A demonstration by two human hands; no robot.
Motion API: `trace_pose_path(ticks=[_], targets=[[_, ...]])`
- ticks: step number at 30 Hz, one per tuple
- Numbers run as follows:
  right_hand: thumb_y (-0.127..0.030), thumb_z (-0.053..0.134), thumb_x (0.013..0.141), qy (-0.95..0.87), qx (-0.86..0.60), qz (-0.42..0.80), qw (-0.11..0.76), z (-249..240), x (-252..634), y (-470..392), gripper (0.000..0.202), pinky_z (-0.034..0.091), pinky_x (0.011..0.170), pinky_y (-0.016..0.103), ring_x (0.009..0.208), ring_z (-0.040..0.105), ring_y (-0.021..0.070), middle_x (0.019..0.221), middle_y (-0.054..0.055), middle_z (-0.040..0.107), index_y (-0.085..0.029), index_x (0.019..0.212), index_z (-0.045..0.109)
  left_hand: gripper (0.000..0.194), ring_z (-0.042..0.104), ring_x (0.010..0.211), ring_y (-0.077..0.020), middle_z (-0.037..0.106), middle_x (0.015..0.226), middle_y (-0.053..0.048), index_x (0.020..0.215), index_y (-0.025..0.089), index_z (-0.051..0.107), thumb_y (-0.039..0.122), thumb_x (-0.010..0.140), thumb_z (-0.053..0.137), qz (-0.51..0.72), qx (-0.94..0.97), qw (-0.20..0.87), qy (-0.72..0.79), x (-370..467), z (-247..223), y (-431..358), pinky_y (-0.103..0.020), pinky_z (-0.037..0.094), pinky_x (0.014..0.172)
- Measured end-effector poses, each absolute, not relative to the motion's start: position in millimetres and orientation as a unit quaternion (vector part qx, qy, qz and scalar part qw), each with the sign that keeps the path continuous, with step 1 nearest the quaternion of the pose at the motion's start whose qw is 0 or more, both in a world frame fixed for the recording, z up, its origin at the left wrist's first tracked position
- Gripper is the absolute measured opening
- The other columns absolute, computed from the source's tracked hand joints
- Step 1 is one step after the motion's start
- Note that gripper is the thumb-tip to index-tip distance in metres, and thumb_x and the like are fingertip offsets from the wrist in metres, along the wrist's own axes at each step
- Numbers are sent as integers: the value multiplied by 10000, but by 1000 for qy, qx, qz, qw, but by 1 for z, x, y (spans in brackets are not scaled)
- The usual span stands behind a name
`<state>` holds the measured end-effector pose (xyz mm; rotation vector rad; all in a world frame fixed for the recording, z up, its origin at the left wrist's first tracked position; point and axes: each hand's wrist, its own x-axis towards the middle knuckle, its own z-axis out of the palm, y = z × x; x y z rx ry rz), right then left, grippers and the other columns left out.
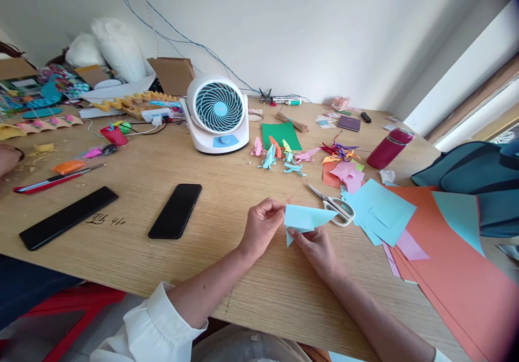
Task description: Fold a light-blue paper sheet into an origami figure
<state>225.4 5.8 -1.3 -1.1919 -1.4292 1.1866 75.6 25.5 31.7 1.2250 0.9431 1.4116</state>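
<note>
A light blue sheet of folded paper [302, 217] is held up between my two hands, just above the table. My left hand [263, 224] pinches its left edge with thumb and fingers. From below, my right hand [318, 247] grips the lower edge, thumb on the near side and the other fingers behind the paper. One long point of the paper reaches right, and a smaller point hangs down at the left. White-handled scissors [340, 210] lie just behind the paper's right tip. Folded paper figures [284, 154] in several colours stand farther back.
Blue sheets [383, 208] and large orange paper [454, 265] cover the right side, near a red bottle [387, 148] and a teal bag [454, 170]. A white fan [217, 116] stands at the back. A phone [176, 210] lies left; another person's hand [8, 159] rests far left.
</note>
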Motion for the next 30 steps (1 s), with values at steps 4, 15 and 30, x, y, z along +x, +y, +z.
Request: trace_pose_path(ticks=[4,15,30], targets=[[-608,645,748,-585,-482,475,446,0,223,6,467,393,514,251,529,435,119,543,-10,521,-196,568,518,176,496,659,-103,570,660,24,660,156,647,277,779,694,591,481,525,380,76,28,27,-214,405,658],[-420,597,820,-593,-483,467,444,-5,222,5,281,359,517,232,554,416,105,600,-28,496,-190,677,522,309,499,608,-76,592,639,41,692,169,652,396,625,850,581,368,619,379,75,17,37,-202,420,613],[-330,591,845,-592,-508,414,469,0,234,9,222,352,537,232,564,474,110,605,-27,549,-194,680,528,299,463,560,-54,520,624,55,649,156,544,242,638,831,583,288,674,351,77,11,41,-179,384,499]])
